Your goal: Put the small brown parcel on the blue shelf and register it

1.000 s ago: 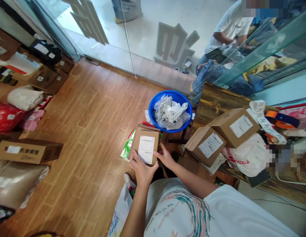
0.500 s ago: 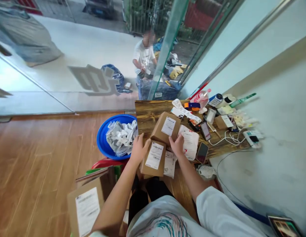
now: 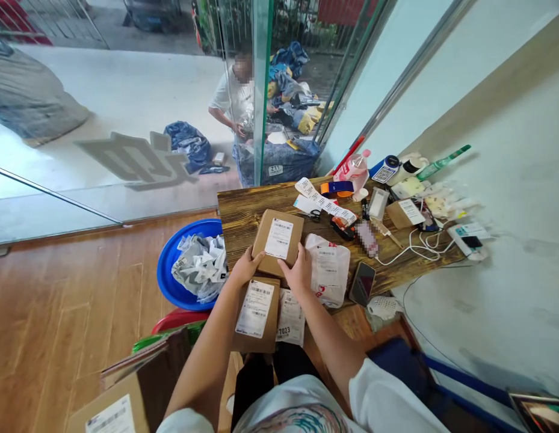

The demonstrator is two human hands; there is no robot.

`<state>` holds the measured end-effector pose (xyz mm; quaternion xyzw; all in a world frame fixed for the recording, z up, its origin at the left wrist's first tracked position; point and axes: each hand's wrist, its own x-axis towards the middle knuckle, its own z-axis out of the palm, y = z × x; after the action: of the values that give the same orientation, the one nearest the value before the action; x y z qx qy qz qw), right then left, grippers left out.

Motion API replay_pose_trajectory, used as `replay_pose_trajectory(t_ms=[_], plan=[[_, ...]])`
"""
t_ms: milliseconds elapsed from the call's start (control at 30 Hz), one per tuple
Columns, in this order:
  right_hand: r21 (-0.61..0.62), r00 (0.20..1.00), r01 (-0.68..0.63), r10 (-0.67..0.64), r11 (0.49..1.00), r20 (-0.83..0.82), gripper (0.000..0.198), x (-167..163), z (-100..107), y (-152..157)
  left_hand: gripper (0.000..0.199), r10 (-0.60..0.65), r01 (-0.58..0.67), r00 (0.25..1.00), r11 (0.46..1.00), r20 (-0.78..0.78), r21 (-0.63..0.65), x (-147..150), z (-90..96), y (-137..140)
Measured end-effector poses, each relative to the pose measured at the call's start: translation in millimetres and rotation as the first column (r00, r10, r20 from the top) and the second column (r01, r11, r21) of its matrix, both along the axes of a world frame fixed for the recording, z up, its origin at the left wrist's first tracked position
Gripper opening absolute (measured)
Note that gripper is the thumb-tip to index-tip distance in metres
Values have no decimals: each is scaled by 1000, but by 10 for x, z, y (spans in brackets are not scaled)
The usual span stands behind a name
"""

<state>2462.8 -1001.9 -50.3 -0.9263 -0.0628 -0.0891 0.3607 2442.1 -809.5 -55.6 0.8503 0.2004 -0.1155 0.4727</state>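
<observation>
White T-shirt (image 3: pixel 279 392) worn | print (image 3: pixel 306 422) of swirling teal and pinkish lines shown at 6 o'clock | loose short sleeves (image 3: pixel 381 394) seen at 5 and 7 o'clock | black legwear (image 3: pixel 292 361) worn | hands (image 3: pixel 298 272) uncovered

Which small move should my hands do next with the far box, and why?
Perhaps firm up the fingers and lift the far box slightly. The left hand and right hand appear to touch it at opposite sides, no other parcel lies on it, and the near box sits just in front.
</observation>
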Motion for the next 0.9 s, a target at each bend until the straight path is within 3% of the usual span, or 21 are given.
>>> replay_pose_trajectory(t_ms=[400,667,767,900], plan=[[12,955,-296,296,955,22,79,148,68,488,65,258,-247,964,959,65,-136,-351,-43,372],[90,943,-333,332,939,25,74,153,46,543,65,380,-365,924,911,48,-194,-408,-15,369],[164,954,-299,299,940,24,68,6,28,433,69,453,-434,891,872,36,-226,-567,-53,297],[244,975,-216,223,945,-1,48,-559,0,143,66,480,-458,877,840,6,-291,-1060,-194,144]])
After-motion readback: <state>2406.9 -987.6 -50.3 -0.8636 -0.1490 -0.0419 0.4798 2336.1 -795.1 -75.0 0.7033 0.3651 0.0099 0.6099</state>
